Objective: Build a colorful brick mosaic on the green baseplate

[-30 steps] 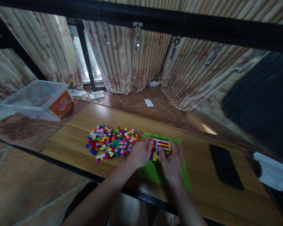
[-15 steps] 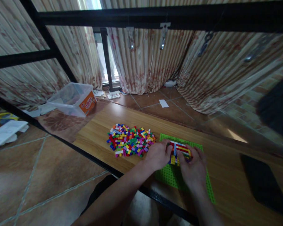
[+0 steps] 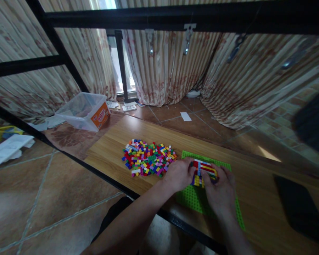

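Observation:
A multicoloured toy brick build [image 3: 205,169], with red, white, yellow and light blue rows, sits over the green baseplate [image 3: 192,198]. My left hand [image 3: 178,174] grips its left side, thumb and fingers closed against the bricks. From the right, my right hand [image 3: 221,186] holds the other side, its thumb on the near face and its fingers curled around the far edge. The fingers hide both ends of the build. Whether it is fixed to the baseplate or only held on it, I cannot tell. A pile of loose toy bricks [image 3: 149,157] lies just left of my left hand.
A dark flat object [image 3: 299,207] lies on the wooden tabletop [image 3: 106,145] at the right. Beyond the table's left end stands a clear plastic box [image 3: 82,109] with an orange label. A black metal bar [image 3: 159,17] crosses above the table, with metal clips hanging from it.
The view has shifted slightly, so everything sits a little further right. Both hands keep their grip on the brick build, with no other clear movement.

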Motion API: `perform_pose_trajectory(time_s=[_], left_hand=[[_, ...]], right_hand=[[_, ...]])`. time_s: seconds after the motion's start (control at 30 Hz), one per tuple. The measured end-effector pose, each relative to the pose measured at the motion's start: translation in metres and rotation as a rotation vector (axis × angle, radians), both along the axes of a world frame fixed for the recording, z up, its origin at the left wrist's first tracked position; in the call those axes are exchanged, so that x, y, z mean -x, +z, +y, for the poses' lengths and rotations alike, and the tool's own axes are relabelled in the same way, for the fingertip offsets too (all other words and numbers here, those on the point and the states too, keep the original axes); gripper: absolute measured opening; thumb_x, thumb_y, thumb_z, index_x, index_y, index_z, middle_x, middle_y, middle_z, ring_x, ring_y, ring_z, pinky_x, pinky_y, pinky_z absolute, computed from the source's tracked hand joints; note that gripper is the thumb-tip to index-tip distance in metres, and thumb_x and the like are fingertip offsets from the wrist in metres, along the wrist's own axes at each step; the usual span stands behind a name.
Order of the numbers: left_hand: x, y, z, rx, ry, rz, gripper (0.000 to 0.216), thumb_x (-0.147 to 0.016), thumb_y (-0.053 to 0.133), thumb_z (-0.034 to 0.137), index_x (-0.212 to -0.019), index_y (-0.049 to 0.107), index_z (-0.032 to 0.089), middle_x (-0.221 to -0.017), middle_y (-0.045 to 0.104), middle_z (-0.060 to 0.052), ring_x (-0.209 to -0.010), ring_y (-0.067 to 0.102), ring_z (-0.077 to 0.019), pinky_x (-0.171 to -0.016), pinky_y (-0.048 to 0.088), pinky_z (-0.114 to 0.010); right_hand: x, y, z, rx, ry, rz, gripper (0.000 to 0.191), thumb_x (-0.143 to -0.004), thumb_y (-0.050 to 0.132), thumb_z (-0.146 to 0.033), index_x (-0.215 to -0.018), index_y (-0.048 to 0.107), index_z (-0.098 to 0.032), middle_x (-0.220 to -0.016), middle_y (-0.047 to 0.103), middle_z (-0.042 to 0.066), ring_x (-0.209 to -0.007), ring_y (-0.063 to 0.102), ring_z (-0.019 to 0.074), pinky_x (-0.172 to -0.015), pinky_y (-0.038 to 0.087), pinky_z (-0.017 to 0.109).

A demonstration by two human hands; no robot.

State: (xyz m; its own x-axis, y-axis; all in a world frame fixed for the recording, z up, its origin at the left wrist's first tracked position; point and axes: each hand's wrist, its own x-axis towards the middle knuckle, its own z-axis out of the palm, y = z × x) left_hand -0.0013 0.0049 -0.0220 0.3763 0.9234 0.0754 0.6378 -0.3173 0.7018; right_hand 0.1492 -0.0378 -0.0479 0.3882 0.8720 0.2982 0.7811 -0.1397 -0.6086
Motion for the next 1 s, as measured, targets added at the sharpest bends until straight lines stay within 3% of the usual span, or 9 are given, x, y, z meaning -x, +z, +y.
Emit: perform_pose_trajectory(time_s=[0.2, 0.77, 1.0], left_hand=[[-0.0006, -0.0011, -0.001, -0.008, -0.01, -0.004, 0.031, -0.092, 0.047, 0.028, -0.117, 0.062, 0.017, -0.094, 0.074, -0.009, -0.081, 0.07, -0.0225, -0.079, 0.057, -0.036], [0.0001, 0.0039, -0.0007, 0.021, -0.013, 0.018, 0.03, -0.092, 0.047, 0.027, -0.117, 0.061, 0.019, -0.099, 0.074, -0.007, -0.088, 0.07, -0.0215, -0.084, 0.056, -0.033], [0.0036, 0.0039, 0.0048, -0.098, 0.012, -0.12, 0.028, -0.092, 0.045, 0.022, -0.11, 0.067, 0.02, -0.103, 0.074, -0.006, -0.095, 0.068, -0.0205, -0.089, 0.055, -0.033]], right_hand=[[-0.0015, -0.002, -0.0014, -0.001, 0.027, -0.039, 0.073, -0.086, 0.04, -0.069, -0.119, 0.064, -0.009, -0.128, 0.053, 0.023, -0.127, 0.044, 0.0371, -0.107, 0.035, 0.054], [-0.0042, -0.0086, -0.0042, -0.06, 0.08, -0.121, 0.063, -0.089, 0.04, -0.064, -0.12, 0.062, -0.014, -0.128, 0.053, 0.021, -0.125, 0.045, 0.037, -0.103, 0.035, 0.057], [-0.0034, -0.0065, -0.0045, -0.041, 0.077, -0.159, 0.066, -0.09, 0.037, -0.065, -0.121, 0.063, -0.012, -0.127, 0.054, 0.023, -0.126, 0.045, 0.0375, -0.103, 0.037, 0.056]])
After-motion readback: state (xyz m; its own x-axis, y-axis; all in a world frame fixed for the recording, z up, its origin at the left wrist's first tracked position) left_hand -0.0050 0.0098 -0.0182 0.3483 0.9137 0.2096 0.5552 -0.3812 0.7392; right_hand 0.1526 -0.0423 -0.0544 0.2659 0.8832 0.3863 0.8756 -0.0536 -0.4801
